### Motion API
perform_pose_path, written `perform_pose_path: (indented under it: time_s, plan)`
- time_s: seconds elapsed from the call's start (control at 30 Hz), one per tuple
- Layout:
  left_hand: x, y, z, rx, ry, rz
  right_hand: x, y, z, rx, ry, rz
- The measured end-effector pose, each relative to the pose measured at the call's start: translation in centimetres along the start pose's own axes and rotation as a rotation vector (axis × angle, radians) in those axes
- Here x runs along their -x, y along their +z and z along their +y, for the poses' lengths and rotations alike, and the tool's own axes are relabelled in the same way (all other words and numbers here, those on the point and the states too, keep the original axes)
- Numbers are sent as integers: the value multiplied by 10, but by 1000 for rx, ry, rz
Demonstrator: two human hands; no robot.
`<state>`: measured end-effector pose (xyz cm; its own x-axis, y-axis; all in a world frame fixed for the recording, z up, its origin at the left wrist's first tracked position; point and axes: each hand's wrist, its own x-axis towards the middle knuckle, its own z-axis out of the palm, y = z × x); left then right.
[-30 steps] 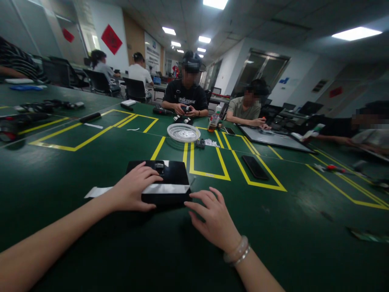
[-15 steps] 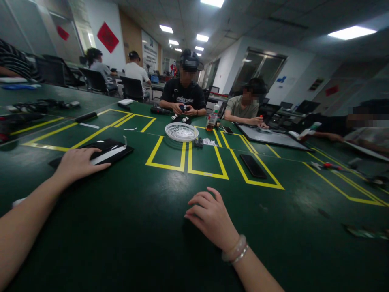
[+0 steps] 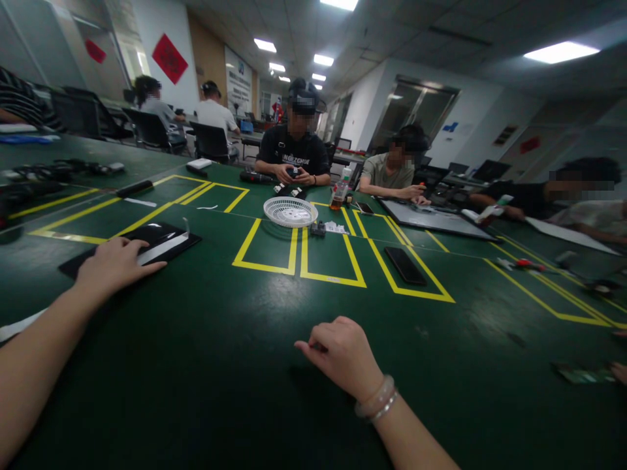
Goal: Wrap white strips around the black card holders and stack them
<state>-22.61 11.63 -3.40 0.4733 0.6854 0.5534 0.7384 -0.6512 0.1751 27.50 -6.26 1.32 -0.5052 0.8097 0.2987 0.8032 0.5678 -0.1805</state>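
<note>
My left hand [image 3: 110, 262] lies on a flat, glossy black bag [image 3: 164, 234], its thumb and fingers spread. A white strip [image 3: 164, 249] runs along the bag beside my fingers, and one thin end of it stands up. My right hand [image 3: 340, 358] is over the bare front part of the green table [image 3: 235, 339], fingers curled into a loose fist and thumb pointing left. Nothing shows in it. Bracelets circle the right wrist. Beyond the hands, a white round slotted basket-like piece [image 3: 290, 212] sits near the table's middle.
Yellow tape outlines mark the table. A black phone [image 3: 405, 266] lies right of centre, and a bottle [image 3: 339, 190] stands behind. Cables [image 3: 59, 170] lie far left; a white piece [image 3: 22, 325] is beside my left forearm. Across sit co-workers, one with a large flat panel [image 3: 435, 219].
My right hand's fingers have curled in from a looser, more spread pose. My left hand and the black bag have shifted slightly left. At the right edge, another person's fingers have appeared.
</note>
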Motion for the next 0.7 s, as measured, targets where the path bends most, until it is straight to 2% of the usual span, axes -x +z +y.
perform_pose_path:
  time_s: [0.07, 0.1, 0.2, 0.27, 0.37, 0.47, 0.6, 0.7]
  plan:
    - [1, 0, 2, -144, -205, 128, 0, -1, -1, 25, -1, 1]
    - [1, -1, 3, -200, -349, 137, 0, -1, -1, 39, -7, 3]
    - [-1, -4, 11, -195, -662, -85, 0, -2, -2, 83, -45, 31]
    - [-6, -7, 23, -170, -714, -196, 0, -1, -2, 106, -79, 88]
    - [-19, -10, 55, -144, -629, -264, 0, 0, -1, 123, -121, 174]
    - [-36, -6, 102, -75, -477, -352, 0, 0, -2, 140, -156, 187]
    - [-50, 9, 176, 55, -182, -497, 1, -1, -5, 142, -177, 161]
    - [-51, 19, 220, 125, 17, -582, 0, -2, -9, 103, -172, 121]
